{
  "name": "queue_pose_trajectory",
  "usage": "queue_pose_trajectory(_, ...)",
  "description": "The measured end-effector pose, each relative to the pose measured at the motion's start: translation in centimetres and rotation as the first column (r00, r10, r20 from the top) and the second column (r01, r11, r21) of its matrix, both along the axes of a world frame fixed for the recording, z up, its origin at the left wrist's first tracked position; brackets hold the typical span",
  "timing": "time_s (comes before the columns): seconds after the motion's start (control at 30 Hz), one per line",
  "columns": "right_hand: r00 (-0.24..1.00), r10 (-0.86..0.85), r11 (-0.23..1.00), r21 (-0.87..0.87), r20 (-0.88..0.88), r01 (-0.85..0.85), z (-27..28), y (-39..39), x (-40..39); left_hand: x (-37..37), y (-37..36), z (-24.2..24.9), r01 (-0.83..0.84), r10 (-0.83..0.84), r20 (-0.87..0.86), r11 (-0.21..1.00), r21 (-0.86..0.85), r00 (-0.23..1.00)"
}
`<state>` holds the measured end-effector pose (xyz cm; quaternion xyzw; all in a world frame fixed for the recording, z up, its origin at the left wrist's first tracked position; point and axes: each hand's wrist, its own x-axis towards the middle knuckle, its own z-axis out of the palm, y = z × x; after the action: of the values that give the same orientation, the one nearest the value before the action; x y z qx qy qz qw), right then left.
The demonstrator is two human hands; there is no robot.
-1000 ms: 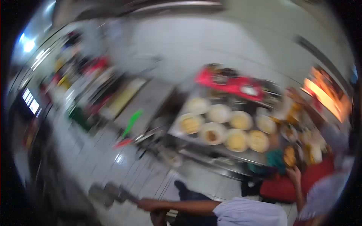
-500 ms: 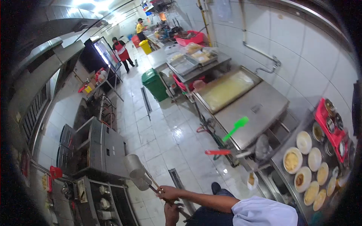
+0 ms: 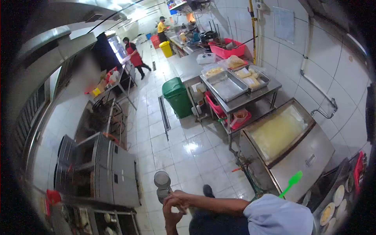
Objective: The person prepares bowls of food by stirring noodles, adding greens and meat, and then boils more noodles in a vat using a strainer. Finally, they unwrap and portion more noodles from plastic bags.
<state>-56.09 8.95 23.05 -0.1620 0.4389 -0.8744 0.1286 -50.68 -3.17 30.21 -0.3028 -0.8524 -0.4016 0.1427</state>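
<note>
Two round, deep metal cups on long handles, which look like noodle strainers (image 3: 162, 179), hang over the tiled floor at the lower middle. My right hand (image 3: 177, 199) is closed around their handles, just behind the cups. Below it, my left hand (image 3: 171, 216) is curled close against the right one, fingers bent around the handle area. The handles are mostly hidden by my hands, so which hand grips which handle cannot be told.
On the right stand a metal vat (image 3: 280, 131) of yellowish liquid, a green spatula (image 3: 293, 181) and bowls (image 3: 327, 213). Ahead are a steel table with trays (image 3: 227, 85) and a green bin (image 3: 177, 98). Steel ovens (image 3: 100, 168) line the left. Two people (image 3: 135, 56) (image 3: 161, 28) are farther back.
My view has swung right and forward along the aisle. The strainers and both hands stay together, the cups now pointing more straight ahead. The person in the red apron has turned and is striding.
</note>
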Motion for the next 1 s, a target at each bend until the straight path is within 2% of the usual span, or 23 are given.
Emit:
queue_pose_trajectory(0.03, 0.662, -0.044, 0.958, 0.156, -0.748, 0.240, -0.3, 1.1, -2.6, -4.6, -1.5, -4.9, 0.033, -0.021, 0.102, 0.993, -0.113, 0.995)
queue_pose_trajectory(0.07, 0.667, -0.056, 0.952, 0.161, -0.743, 0.259, -0.5, 2.0, -5.0, -8.0, -2.0, -7.4, 0.074, -0.027, 0.208, 0.973, -0.218, 0.978)
queue_pose_trajectory(0.1, 0.785, -0.005, 0.983, 0.142, -0.619, 0.118, -0.7, 3.0, -7.5, -10.6, 0.5, -4.5, 0.093, -0.046, 0.216, 0.973, -0.211, 0.975)
queue_pose_trajectory(0.17, 0.928, 0.146, 0.989, 0.025, -0.344, -0.146, -0.5, 5.9, -11.8, -16.3, 8.6, 5.7, 0.352, -0.367, -0.152, 0.929, -0.118, 0.918)
queue_pose_trajectory(0.2, 0.994, 0.111, 0.992, 0.053, 0.008, -0.111, 1.4, 8.5, -12.7, -19.8, 10.2, 6.6, 0.408, -0.406, 0.091, 0.913, 0.001, 0.909)
queue_pose_trajectory(0.23, 0.996, 0.091, 0.995, 0.048, 0.007, -0.091, 3.6, 10.4, -15.0, -23.3, 11.2, 6.7, 0.379, -0.383, 0.110, 0.924, 0.050, 0.917)
queue_pose_trajectory(0.27, 0.968, 0.080, 0.990, 0.093, 0.239, -0.105, 5.3, 12.3, -17.5, -27.0, 12.1, 6.1, 0.350, -0.360, 0.132, 0.932, 0.094, 0.924)
queue_pose_trajectory(0.3, 0.887, 0.058, 0.983, 0.128, 0.457, -0.130, 5.9, 13.8, -19.8, -30.8, 13.0, 5.0, 0.265, -0.414, 0.363, 0.880, 0.394, 0.835)
queue_pose_trajectory(0.33, 0.978, -0.034, 0.903, 0.427, 0.207, -0.058, 2.3, 15.4, -23.1, -35.0, 13.9, 3.1, 0.079, -0.503, 0.544, 0.778, 0.623, 0.671)
queue_pose_trajectory(0.37, 0.966, -0.073, 0.929, 0.369, 0.247, -0.024, 4.4, 18.0, -24.7, -40.7, 14.7, -0.4, 0.078, -0.570, 0.413, 0.647, 0.758, 0.710)
queue_pose_trajectory(0.4, 0.982, -0.095, 0.851, 0.525, 0.164, -0.005, 4.3, 20.8, -27.0, -43.5, 16.9, 1.9, 0.013, -0.587, 0.421, 0.593, 0.805, 0.692)
queue_pose_trajectory(0.43, 0.970, -0.214, 0.798, 0.593, 0.116, 0.105, 6.0, 24.4, -27.9, -47.3, 18.3, 0.3, 0.042, -0.477, 0.323, 0.609, 0.792, 0.817)
queue_pose_trajectory(0.5, 0.906, -0.420, 0.704, 0.648, 0.049, 0.291, 6.6, 32.4, -31.0, -52.4, 21.5, 1.8, -0.019, -0.484, 0.345, 0.559, 0.829, 0.804)
queue_pose_trajectory(0.53, 0.841, -0.537, 0.522, 0.757, -0.064, 0.392, 8.2, 36.7, -32.4, -55.0, 22.8, 2.6, 0.034, -0.541, 0.320, 0.545, 0.838, 0.778)
queue_pose_trajectory(0.57, 0.743, -0.615, 0.436, 0.671, -0.265, 0.600, 6.0, 41.5, -35.0, -57.2, 24.2, 3.6, 0.082, -0.594, 0.298, 0.528, 0.845, 0.748)
queue_pose_trajectory(0.6, 0.630, -0.767, 0.400, 0.679, -0.121, 0.616, 3.9, 46.0, -37.6, -59.2, 26.1, 4.5, 0.037, -0.396, 0.302, 0.656, 0.754, 0.867)
queue_pose_trajectory(0.67, 0.402, -0.865, 0.006, 0.794, -0.300, 0.607, 3.0, 53.6, -42.7, -64.3, 29.7, 6.8, 0.058, -0.345, 0.224, 0.647, 0.760, 0.911)
queue_pose_trajectory(0.73, 0.350, -0.837, -0.171, 0.809, -0.421, 0.563, 1.3, 58.7, -48.1, -69.0, 33.9, 9.5, 0.050, -0.260, 0.145, 0.619, 0.784, 0.955)
queue_pose_trajectory(0.77, 0.360, -0.843, -0.153, 0.819, -0.401, 0.554, 1.2, 60.0, -50.6, -71.2, 36.2, 11.4, 0.011, -0.227, 0.164, 0.614, 0.789, 0.960)
queue_pose_trajectory(0.83, 0.439, -0.707, -0.333, 0.809, -0.554, 0.484, 0.8, 61.0, -54.9, -74.7, 40.9, 14.9, 0.028, -0.279, 0.173, 0.594, 0.804, 0.945)
queue_pose_trajectory(0.9, 0.453, -0.692, -0.309, 0.798, -0.562, 0.518, 0.8, 61.4, -57.6, -80.0, 44.9, 15.5, 0.022, -0.248, 0.167, 0.614, 0.789, 0.954)
queue_pose_trajectory(0.97, 0.659, -0.402, -0.550, 0.743, -0.636, 0.381, 0.1, 62.3, -60.0, -85.7, 51.1, 16.8, 0.062, -0.345, 0.176, 0.580, 0.812, 0.922)
queue_pose_trajectory(1.0, 0.721, -0.410, -0.507, 0.797, -0.558, 0.328, 0.3, 62.7, -60.2, -87.1, 53.1, 17.4, 0.067, -0.344, 0.186, 0.608, 0.791, 0.920)
